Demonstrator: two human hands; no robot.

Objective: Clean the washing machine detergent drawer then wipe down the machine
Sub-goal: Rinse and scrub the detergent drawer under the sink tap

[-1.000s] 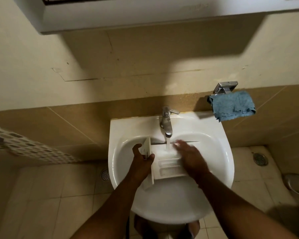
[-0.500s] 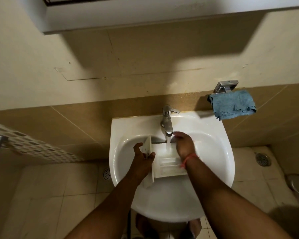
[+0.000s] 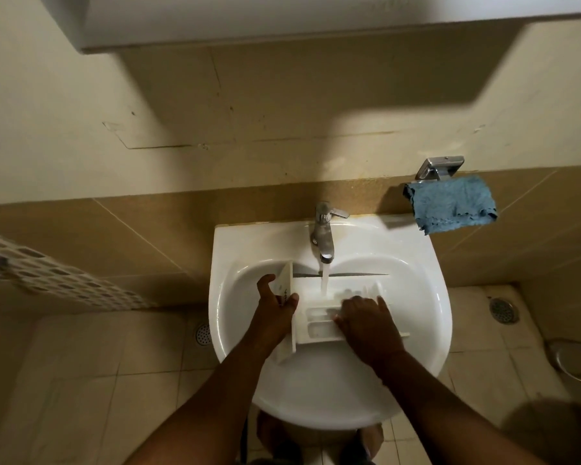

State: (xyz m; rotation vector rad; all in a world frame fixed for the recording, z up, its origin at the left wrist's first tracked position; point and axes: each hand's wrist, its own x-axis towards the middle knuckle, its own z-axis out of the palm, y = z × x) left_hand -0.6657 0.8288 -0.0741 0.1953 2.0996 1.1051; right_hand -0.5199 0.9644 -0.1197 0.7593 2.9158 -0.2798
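A white detergent drawer (image 3: pixel 319 322) lies across the bowl of the white sink (image 3: pixel 426 297), under water running from the metal tap (image 3: pixel 323 234). My left hand (image 3: pixel 275 307) grips the drawer's upright front panel at its left end. My right hand (image 3: pixel 366 320) lies flat on the drawer's right part, fingers spread over the compartments; it holds nothing that I can see. A blue cloth (image 3: pixel 451 203) hangs from a metal wall holder (image 3: pixel 440 167) to the right of the tap.
A white perforated basket or rack (image 3: pixel 57 280) juts in from the left. Floor drains (image 3: pixel 503 310) sit in the tiled floor on both sides of the sink. A round metal object (image 3: pixel 576 360) lies at the right edge.
My right hand has slid back from under the tap toward me and now rests over the drawer's right compartments. My left hand keeps its grip on the front panel.
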